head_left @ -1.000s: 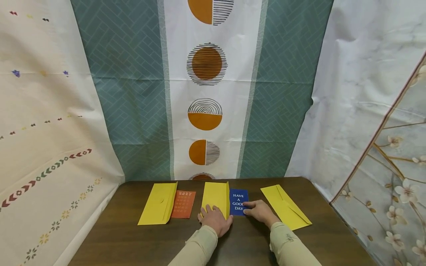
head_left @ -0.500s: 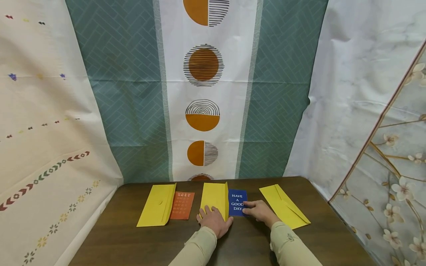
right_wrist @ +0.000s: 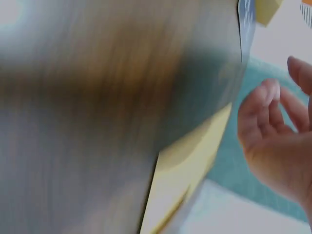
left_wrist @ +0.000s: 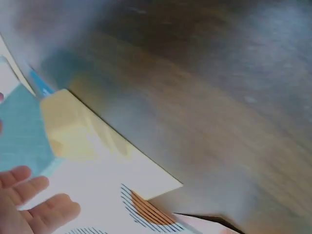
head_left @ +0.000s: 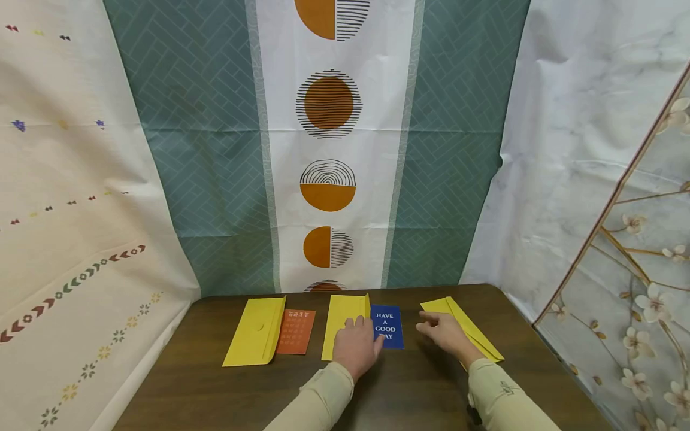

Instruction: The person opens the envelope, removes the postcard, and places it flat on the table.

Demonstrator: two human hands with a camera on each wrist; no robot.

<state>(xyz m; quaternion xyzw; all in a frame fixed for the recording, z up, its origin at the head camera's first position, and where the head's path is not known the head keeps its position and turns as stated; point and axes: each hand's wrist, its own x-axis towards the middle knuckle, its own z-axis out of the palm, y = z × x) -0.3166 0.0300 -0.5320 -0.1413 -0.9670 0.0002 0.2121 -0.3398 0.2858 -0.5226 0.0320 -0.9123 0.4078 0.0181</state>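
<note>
My left hand [head_left: 357, 347] is lifted over the lower right part of the middle yellow envelope [head_left: 338, 317]. In the left wrist view its loosely bent fingers [left_wrist: 51, 213] are apart from that envelope [left_wrist: 107, 146]. A blue card [head_left: 392, 329] printed "HAVE A GOOD DAY" lies along the envelope's right edge, its last line partly behind my left thumb. My right hand [head_left: 447, 334], fingers loosely curled around nothing, is raised right of the card and overlaps the right-hand yellow envelope [head_left: 477, 336]. The right wrist view has this hand [right_wrist: 278, 131] above the envelope [right_wrist: 183, 175].
Farther left on the dark wooden table [head_left: 215, 395] lies another yellow envelope [head_left: 250, 332], with an orange card [head_left: 296, 331] along its right edge. A patterned cloth [head_left: 329, 149] hangs behind the table, and pale cloths [head_left: 566, 209] flank both sides.
My left hand has risen off the middle envelope and shifted slightly up and right. My right hand has let go of the blue card's edge and moved right, over the right-hand envelope.
</note>
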